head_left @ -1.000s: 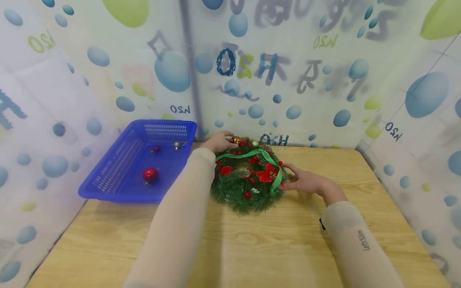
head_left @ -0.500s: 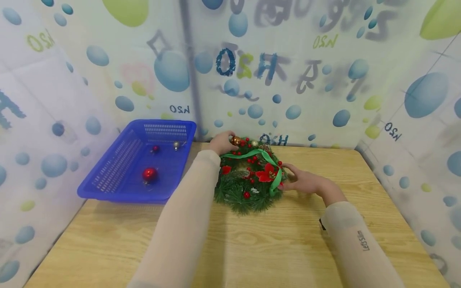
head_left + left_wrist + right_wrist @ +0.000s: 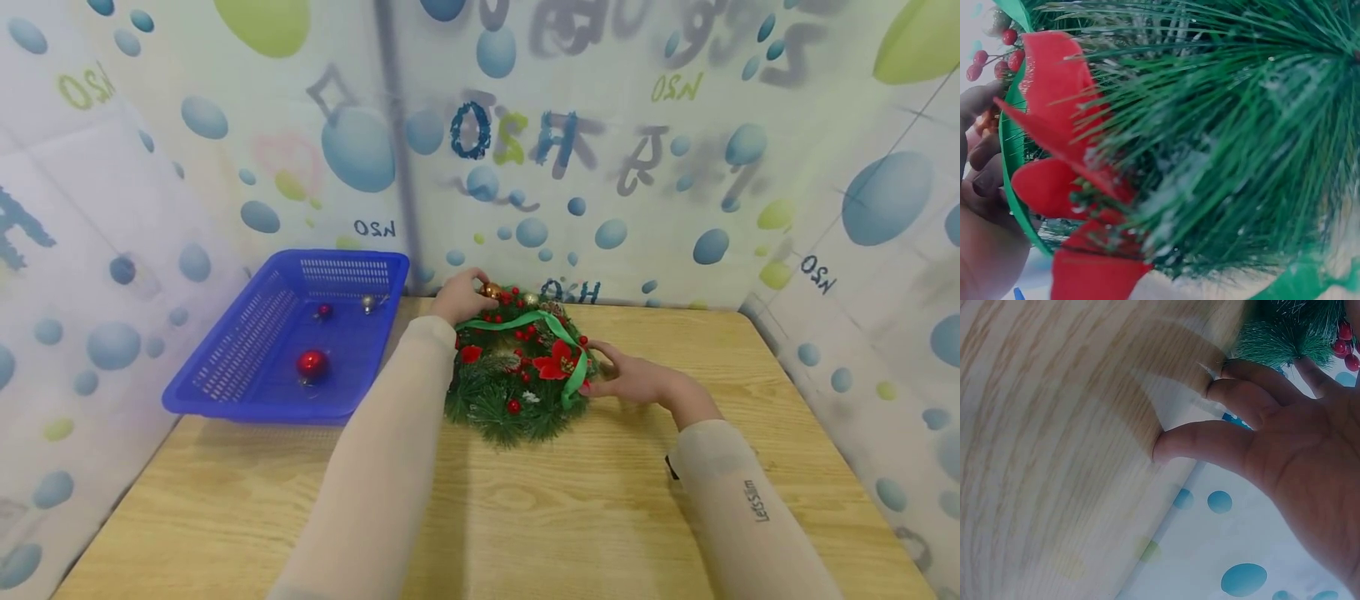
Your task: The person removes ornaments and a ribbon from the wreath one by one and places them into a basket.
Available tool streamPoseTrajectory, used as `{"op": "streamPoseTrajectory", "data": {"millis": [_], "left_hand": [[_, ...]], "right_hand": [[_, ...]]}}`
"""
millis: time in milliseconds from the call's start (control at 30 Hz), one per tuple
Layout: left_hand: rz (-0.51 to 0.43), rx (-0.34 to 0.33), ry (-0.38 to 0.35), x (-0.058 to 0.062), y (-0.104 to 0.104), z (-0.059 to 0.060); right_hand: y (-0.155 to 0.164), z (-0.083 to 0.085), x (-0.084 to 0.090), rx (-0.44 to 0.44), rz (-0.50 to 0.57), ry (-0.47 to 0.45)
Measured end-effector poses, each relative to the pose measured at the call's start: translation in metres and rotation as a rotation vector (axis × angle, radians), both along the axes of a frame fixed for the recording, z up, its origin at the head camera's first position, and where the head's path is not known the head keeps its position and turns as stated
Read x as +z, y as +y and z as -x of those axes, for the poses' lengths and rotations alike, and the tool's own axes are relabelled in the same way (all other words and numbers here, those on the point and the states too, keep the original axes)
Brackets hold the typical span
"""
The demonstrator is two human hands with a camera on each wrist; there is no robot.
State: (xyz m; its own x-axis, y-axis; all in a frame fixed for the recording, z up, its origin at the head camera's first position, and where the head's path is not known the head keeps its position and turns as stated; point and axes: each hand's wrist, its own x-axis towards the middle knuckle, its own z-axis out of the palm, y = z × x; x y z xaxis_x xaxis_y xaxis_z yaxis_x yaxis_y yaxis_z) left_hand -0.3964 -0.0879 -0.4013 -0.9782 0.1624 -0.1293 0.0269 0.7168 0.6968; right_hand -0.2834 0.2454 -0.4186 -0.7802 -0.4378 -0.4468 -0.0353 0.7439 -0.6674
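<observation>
The Christmas wreath (image 3: 498, 408) lies near the desk's (image 3: 600, 525) back edge, right of the blue basket (image 3: 262, 410) holding 3 baubles (image 3: 312, 363). The left hand (image 3: 457, 298) curls its fingers round a copper bauble (image 3: 491, 291) at the wreath's back-left; the right hand (image 3: 636, 377), fingers spread and gripping nothing, touches its right side. Wood extends to the desk's right edge.

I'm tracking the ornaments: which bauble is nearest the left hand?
The copper-gold bauble at the far edge of the wreath, right by the left hand; the pale gold one sits farther right, and three more lie in the basket.
</observation>
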Motion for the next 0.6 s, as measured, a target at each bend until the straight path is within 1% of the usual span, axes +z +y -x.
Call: {"op": "streamPoseTrajectory", "data": {"millis": [133,233,300,367,467,600], "left_hand": [[-0.072,0.039,0.040,0.003,-0.001,0.000],[-0.117,0.059,0.073,0.007,-0.003,0.000],[-0.121,0.066,0.085,0.013,-0.005,-0.002],[-0.120,0.058,0.091,0.019,-0.008,-0.003],[-0.134,0.055,0.084,0.028,-0.016,-0.004],[-0.140,0.062,0.104,0.037,-0.033,0.001]], "right_hand": [[0.001,0.000,-0.001,-0.007,-0.006,-0.002],[0.001,0.000,-0.002,-0.009,-0.011,0.000],[0.000,-0.001,0.000,-0.007,-0.015,0.004],[0.000,-0.001,0.001,-0.006,-0.016,0.005],[-0.001,0.000,0.002,-0.006,-0.016,0.003],[0.000,0.000,0.000,-0.012,-0.011,-0.004]]}}
